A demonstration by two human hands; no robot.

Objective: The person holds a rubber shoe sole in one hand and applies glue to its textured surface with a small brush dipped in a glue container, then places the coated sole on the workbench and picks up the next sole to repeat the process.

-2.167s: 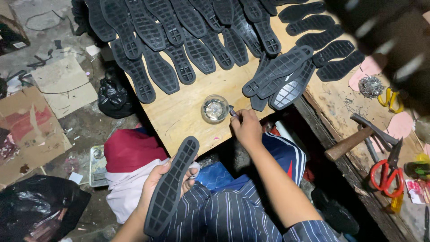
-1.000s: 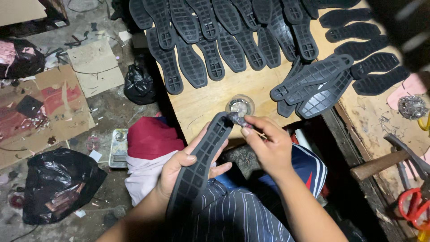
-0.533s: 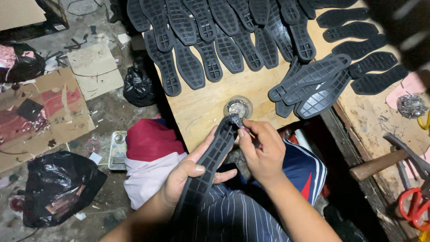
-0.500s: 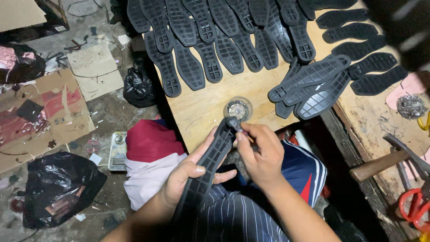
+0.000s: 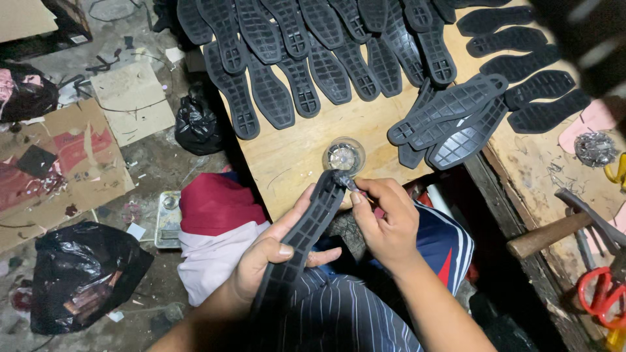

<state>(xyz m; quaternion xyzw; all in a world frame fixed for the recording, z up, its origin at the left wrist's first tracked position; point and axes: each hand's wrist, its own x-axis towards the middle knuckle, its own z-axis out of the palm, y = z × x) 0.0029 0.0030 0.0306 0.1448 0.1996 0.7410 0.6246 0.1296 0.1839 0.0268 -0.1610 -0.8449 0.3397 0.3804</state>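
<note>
The wooden board (image 5: pixel 293 156) fills the upper half of your view and carries rows of black rubber soles (image 5: pixel 287 58), with a loose pile of soles (image 5: pixel 450 117) near its right edge. A small clear dish (image 5: pixel 343 156) sits on the board's near edge, just beyond your hands. Below the board, one sole (image 5: pixel 300 241) is held over your lap, ribbed inner face up. Its long axis runs diagonally, from the heel end low near your left wrist up and to the right, where the tip ends just short of the dish. Your left hand (image 5: pixel 270 257) cradles the sole at mid-length from beneath, thumb laid across the top face, fingers wrapped under; this grip is closed and bears the sole. Your right hand (image 5: pixel 388 225) is nearer the tip: thumb and fingers are pinched around a small brush (image 5: pixel 344 182), whose head touches the sole's far end. The tip therefore lies up and left of the right-hand grip. A hammer (image 5: pixel 554 231) and red scissors (image 5: pixel 600 296) lie at far right, well apart from both hands.
</note>
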